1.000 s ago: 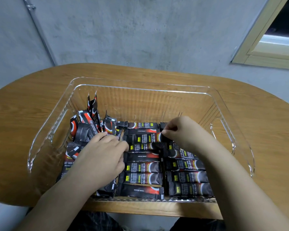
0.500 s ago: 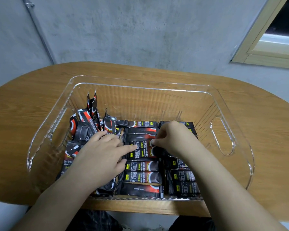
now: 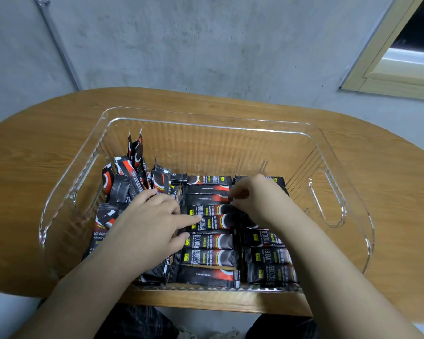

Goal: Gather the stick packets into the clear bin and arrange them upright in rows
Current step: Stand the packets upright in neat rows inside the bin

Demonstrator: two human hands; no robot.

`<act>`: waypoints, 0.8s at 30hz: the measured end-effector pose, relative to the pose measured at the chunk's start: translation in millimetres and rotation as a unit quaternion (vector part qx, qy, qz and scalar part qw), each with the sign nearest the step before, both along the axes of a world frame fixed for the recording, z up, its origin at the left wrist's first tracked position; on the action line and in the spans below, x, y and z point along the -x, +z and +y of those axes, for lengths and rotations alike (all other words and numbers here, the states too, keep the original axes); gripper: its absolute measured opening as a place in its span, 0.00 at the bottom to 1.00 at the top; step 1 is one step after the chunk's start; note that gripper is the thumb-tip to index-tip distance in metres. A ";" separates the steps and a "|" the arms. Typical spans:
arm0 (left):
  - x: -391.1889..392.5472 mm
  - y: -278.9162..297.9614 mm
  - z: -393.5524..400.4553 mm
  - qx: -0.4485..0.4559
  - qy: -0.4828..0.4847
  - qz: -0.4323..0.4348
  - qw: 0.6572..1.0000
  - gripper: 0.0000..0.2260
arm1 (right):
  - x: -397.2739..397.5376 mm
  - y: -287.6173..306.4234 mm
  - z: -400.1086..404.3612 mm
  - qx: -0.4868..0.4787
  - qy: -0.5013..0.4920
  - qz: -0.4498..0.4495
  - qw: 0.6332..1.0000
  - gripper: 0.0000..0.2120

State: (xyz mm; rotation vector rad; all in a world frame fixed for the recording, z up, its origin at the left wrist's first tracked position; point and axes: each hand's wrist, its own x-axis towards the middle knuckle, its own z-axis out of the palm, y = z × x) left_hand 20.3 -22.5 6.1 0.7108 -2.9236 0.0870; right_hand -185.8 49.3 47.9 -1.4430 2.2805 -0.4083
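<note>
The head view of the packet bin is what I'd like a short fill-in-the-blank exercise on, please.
1. The stick packets lie inside a clear plastic ____ with handle cutouts.
2. The clear bin stands on a ____ table with rounded ends.
3. The left hand points its ____ finger across a packet in the middle row.
4. The packets still jumbled and partly standing are on the ____ side of the bin.

Missing words: bin; wooden; index; left
</note>
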 end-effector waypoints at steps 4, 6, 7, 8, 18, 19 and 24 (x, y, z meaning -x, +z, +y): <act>0.6 -2.1 -1.9 0.009 -0.004 0.020 1.000 0.20 | 3.4 7.4 6.0 -0.007 0.032 0.002 0.999 0.10; 0.7 -3.2 -2.8 0.017 -0.006 0.027 0.999 0.20 | -0.1 8.0 8.6 -0.027 0.053 -0.004 0.998 0.10; 1.1 -4.0 -3.2 0.021 -0.006 0.030 0.999 0.21 | -2.0 6.6 8.6 -0.034 0.062 -0.004 0.997 0.11; 1.7 -4.3 -3.3 0.027 -0.004 0.030 0.999 0.21 | -3.7 5.3 8.8 -0.037 0.068 -0.007 0.997 0.12; 2.8 -3.0 -1.8 0.009 0.027 0.047 0.999 0.13 | -2.9 9.3 12.1 -0.031 0.095 -0.005 0.995 0.09; 2.9 -2.8 -1.5 0.007 0.030 0.045 0.999 0.13 | -1.1 10.0 13.6 -0.047 0.103 0.016 0.993 0.11; 3.0 -2.1 -2.1 0.002 0.027 0.041 0.999 0.17 | -11.6 5.2 12.7 -0.081 0.154 0.090 0.981 0.18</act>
